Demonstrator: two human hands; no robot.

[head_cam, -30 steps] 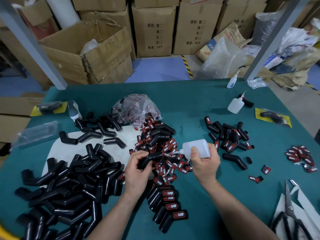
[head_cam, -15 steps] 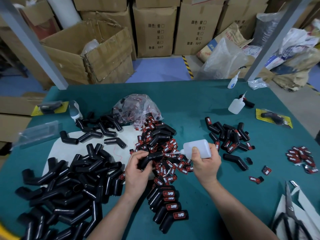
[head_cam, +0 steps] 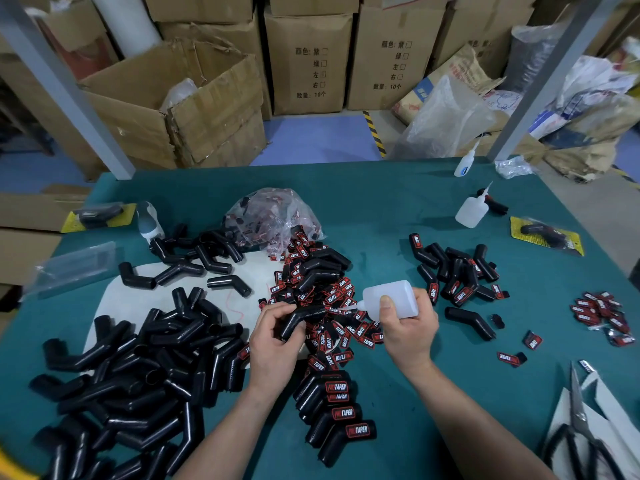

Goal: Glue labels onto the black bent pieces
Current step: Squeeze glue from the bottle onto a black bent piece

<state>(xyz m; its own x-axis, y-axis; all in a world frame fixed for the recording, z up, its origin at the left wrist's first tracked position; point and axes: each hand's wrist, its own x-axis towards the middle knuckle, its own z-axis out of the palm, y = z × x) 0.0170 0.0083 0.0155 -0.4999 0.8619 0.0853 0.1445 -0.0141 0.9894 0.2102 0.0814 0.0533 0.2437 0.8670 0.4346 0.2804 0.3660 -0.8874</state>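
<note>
Green desk (head_cam: 381, 209), labels (head_cam: 349, 336) heaped at centre: your left grip (head_cam: 273, 348) holds a bent piece (head_cam: 299, 317); your right grip (head_cam: 408, 332) clasps the bottle (head_cam: 398, 294), nozzle at the piece.

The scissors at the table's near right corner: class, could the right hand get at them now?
Probably not straight away: the right hand grips the glue bottle, though the scissors lie uncovered on its side.

Glossy black bent pieces (head_cam: 131, 368), translucent plastic bottle (head_cam: 393, 299), matt green tabletop (head_cam: 381, 209).
</note>
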